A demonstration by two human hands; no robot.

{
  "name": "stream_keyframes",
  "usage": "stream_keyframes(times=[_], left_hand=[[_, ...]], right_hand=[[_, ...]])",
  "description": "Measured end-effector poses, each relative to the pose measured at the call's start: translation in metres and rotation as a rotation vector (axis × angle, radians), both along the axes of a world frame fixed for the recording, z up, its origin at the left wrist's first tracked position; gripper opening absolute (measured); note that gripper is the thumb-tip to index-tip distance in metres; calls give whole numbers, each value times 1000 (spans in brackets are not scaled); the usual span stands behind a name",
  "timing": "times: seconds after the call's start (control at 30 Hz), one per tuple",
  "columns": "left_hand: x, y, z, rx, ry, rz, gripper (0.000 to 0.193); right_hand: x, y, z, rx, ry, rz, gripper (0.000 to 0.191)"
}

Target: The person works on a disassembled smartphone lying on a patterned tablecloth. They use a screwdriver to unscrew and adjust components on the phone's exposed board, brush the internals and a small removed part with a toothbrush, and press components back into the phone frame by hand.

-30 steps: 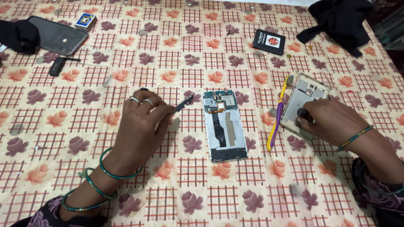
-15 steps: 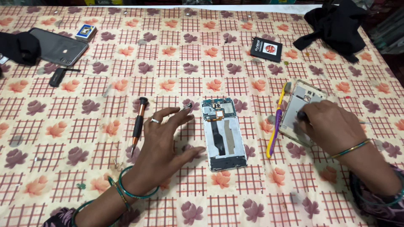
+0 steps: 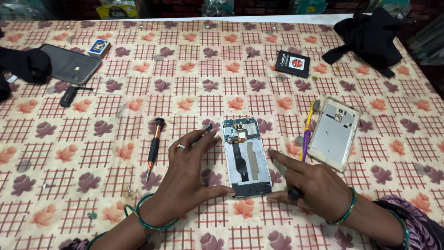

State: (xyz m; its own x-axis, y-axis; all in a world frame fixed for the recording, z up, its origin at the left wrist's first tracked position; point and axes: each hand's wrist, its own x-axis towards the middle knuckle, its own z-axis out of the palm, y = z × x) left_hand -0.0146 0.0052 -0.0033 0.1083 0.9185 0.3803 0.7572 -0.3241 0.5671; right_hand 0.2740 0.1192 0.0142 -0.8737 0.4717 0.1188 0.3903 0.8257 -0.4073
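Both hands lay low over the surface, palms down. The left hand (image 3: 192, 173) spread its fingers wide, thumb stretched toward the right. The right hand (image 3: 310, 183) pointed its forefinger forward-left, other fingers curled under, thumb reaching toward the left.
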Motion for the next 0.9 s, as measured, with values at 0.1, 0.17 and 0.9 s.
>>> stream_keyframes(times=[0.1, 0.17, 0.9], left_hand=[[1, 0, -4, 1, 16, -21, 124], [1, 1, -2, -10, 21, -25, 124], [-4, -1, 5, 141, 102, 115, 93]], right_hand=[[0, -1, -2, 15, 4, -1, 54], [0, -3, -3, 38, 46, 23, 53], [-2, -17, 11, 395, 218, 248, 50]])
